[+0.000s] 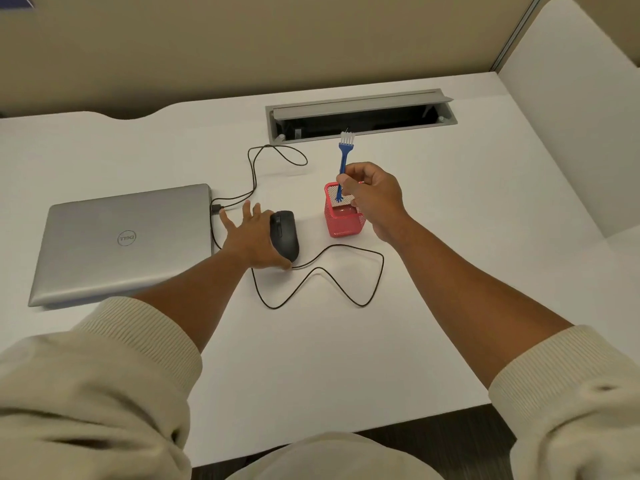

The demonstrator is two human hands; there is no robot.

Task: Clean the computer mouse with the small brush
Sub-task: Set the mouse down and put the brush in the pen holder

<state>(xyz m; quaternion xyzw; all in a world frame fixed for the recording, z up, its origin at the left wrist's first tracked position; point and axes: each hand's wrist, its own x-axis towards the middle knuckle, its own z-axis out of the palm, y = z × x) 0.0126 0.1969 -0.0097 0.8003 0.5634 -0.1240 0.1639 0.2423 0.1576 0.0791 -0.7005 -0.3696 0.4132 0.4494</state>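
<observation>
Brush (343, 157) pinched upright in right hand (375, 199), bristles up, right of the mouse (284, 234); left hand (250, 239), fingers spread, rests against the mouse's left side

We can read one mark only: the round "DELL" logo on the closed lid of the flat silver-grey laptop (124, 242), which lies at the left of the frame, about mid-height. The logo sits near the middle of the lid and reaches us upside down, its letters turned away from the camera. We find no other text, label, number or sign that we can read anywhere else in the frame, neither on the things on the white desk nor on the panels behind it.
</observation>
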